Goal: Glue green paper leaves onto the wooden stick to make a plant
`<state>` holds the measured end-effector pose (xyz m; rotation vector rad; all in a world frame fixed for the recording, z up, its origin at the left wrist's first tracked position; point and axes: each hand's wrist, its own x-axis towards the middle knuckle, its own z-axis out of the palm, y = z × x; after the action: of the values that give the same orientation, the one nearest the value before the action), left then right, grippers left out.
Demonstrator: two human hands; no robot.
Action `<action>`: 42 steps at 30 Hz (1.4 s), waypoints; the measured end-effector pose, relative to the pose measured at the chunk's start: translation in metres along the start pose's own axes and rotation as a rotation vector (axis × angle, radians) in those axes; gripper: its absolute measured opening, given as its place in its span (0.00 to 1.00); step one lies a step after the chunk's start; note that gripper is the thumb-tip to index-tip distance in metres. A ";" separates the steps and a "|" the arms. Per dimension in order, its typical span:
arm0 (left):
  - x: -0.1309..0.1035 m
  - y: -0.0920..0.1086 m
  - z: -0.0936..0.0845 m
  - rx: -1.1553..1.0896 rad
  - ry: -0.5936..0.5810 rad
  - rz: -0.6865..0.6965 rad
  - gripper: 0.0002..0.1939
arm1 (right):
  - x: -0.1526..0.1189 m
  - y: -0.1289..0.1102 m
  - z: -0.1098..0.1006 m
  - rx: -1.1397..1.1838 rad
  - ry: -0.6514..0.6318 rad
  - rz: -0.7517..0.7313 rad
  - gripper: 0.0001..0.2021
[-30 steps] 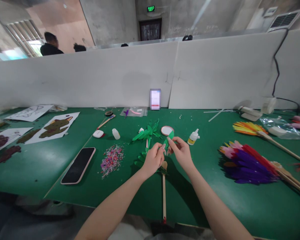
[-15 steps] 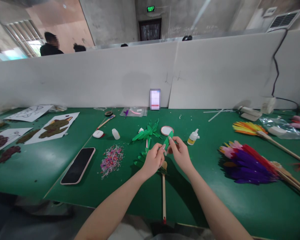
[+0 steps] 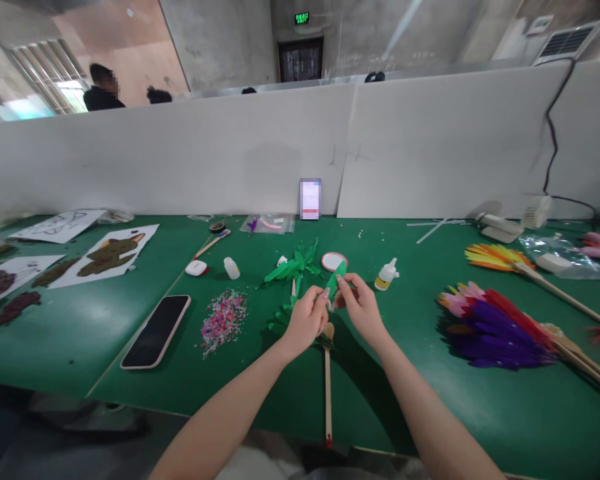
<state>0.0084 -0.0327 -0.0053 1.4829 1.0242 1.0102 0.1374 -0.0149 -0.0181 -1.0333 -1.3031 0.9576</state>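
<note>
- Green feather [image 3: 337, 278]: held above the counter [image 3: 405, 407], over the wooden stick [image 3: 328, 390], clear of loose green feathers [image 3: 295, 265].
- Left hand [image 3: 307, 319]: fingertips pinch its lower end, steadying it.
- Right hand [image 3: 363, 308]: fingertips grip its upper part for alignment.
- Glue bottle [image 3: 386, 274]: upright just beside, within reach.

Both bare forearms reach forward from the lower edge and converge near the middle. The left hand [image 3: 307, 320] is loosely curled, its thumb and forefinger pinched together at the tips. The right hand [image 3: 363, 308] faces it, almost touching, fingertips [image 3: 341, 281] likewise closed in a pinch.
</note>
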 end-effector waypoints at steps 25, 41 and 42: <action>-0.001 0.000 -0.002 -0.035 0.031 0.027 0.15 | 0.010 0.004 -0.014 -0.030 0.201 -0.051 0.13; 0.000 0.001 0.000 0.031 -0.010 -0.007 0.15 | 0.002 0.001 -0.003 0.019 0.027 0.023 0.13; 0.000 0.001 0.000 0.031 -0.009 -0.009 0.16 | 0.002 0.001 -0.003 0.009 0.024 0.019 0.13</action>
<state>0.0081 -0.0328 -0.0042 1.5055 1.0431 0.9844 0.1401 -0.0124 -0.0184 -1.0486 -1.2699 0.9620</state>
